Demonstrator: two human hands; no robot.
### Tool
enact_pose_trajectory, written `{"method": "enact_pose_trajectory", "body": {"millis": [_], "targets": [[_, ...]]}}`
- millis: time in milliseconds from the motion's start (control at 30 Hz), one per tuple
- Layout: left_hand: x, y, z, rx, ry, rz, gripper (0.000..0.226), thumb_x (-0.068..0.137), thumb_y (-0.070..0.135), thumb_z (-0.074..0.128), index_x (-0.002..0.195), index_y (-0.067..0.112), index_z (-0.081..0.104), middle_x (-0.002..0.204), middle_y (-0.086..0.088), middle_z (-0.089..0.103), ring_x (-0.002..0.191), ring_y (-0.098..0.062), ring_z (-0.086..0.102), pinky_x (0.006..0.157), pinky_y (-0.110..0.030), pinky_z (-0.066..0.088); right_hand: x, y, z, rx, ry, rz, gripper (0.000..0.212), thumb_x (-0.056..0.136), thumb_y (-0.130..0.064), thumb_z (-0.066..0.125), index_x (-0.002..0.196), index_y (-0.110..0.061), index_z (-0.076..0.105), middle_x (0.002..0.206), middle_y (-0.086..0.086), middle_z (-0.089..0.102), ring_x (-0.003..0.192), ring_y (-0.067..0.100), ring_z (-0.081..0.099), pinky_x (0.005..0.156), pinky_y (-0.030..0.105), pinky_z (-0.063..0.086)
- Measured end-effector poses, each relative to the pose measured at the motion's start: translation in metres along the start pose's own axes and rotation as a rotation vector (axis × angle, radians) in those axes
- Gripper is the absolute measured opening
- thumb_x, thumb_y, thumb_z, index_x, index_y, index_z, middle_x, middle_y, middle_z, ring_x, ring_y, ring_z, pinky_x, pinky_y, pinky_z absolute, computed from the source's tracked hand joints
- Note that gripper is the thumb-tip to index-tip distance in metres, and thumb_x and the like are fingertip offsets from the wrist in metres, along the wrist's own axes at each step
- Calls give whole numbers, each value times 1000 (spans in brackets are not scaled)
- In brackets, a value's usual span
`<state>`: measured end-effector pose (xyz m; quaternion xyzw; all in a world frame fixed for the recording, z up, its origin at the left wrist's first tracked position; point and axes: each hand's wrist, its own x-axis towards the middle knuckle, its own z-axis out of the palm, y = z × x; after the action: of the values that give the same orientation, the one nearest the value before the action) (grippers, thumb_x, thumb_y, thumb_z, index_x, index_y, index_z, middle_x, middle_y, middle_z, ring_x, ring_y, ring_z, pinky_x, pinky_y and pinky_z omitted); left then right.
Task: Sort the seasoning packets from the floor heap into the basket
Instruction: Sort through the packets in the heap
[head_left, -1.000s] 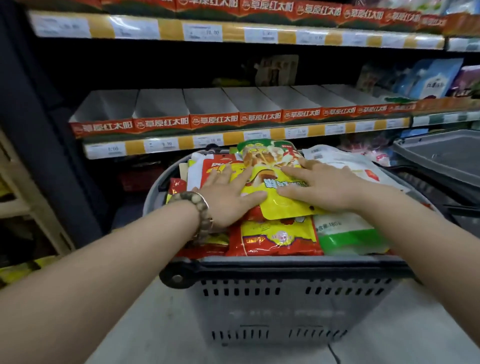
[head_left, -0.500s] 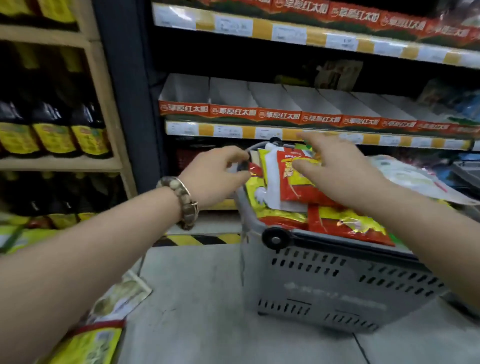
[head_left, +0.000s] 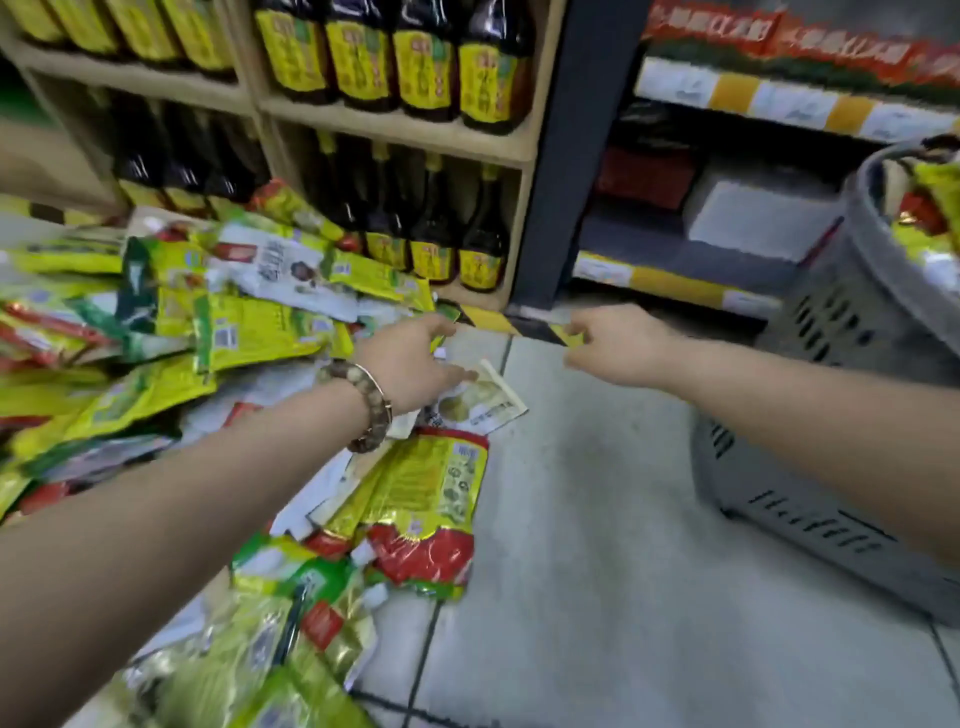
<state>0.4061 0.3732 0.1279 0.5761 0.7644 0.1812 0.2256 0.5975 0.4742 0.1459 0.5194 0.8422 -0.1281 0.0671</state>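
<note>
Left hand (head_left: 410, 364) and right hand (head_left: 613, 348) loose-fingered, empty; pale packet (head_left: 491, 400) looks light, floppy, slick, so pinch an edge.

Bare floor (head_left: 597, 519) lies open in the middle and lower middle of the frame. The heap of packets (head_left: 249, 332) blocks the whole left side and the grey basket (head_left: 831, 322) the right edge; at the top, a shelf of bottles (head_left: 400, 127) and a dark post (head_left: 566, 182) close the way.

We see the heap of seasoning packets (head_left: 171, 332), mostly yellow-green and red, sprawled over the floor at left. The grey perforated basket (head_left: 852, 332) stands at right, already holding packets.
</note>
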Motion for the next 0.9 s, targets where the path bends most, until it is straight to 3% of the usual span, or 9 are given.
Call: {"method": "enact_pose_trajectory", "body": {"millis": [133,367,500,600,667,767,900], "targets": [[8,-39,33,-76,-45,-103,53,82,33,68,131,22,51,126,-7,59,110,-26,59,90,-38,49,35,-9,67,66,-185,28,41,88,-32,58,119,-5,59,121,14,59,110,29,54,93,38,46],[6,-92,79,-240,-92,-202,35,85,17,66,119,20,58,121,-4,59,103,-24,60,90,-37,49,113,-10,156,419,-276,248,56,87,-25,64,133,-3,43,132,14,48,111,28,49,87,33,41],[0,-115,95,-279,-138,-198,33,88,15,62,120,20,57,113,3,59,93,-13,57,82,-23,45,146,-10,191,553,-187,365,69,84,-33,67,138,-3,36,137,16,45,120,32,49,92,36,43],[1,-118,102,-302,-150,-211,34,89,15,60,123,20,56,108,6,56,87,-9,55,75,-20,41,165,-10,203,521,-90,423,63,78,-45,70,123,-5,52,125,14,57,111,33,56,77,34,45],[2,-116,106,-318,-162,-202,35,90,16,59,124,21,56,108,6,56,87,-9,56,76,-21,42,173,-12,206,562,-75,435,60,76,-50,71,112,-4,60,114,12,63,103,32,60,74,35,47],[3,-111,114,-370,-173,-195,32,90,16,59,122,22,57,107,6,58,91,-12,58,81,-26,48,181,-11,212,694,-59,416,50,76,-38,75,110,-4,64,111,13,66,100,31,63,86,40,52],[-3,-109,123,-464,-107,-208,25,89,9,60,112,19,61,98,3,63,86,-14,59,79,-26,49,161,-6,202,657,167,284,30,81,-20,69,106,-5,63,107,12,65,99,27,62,77,30,47]]}}
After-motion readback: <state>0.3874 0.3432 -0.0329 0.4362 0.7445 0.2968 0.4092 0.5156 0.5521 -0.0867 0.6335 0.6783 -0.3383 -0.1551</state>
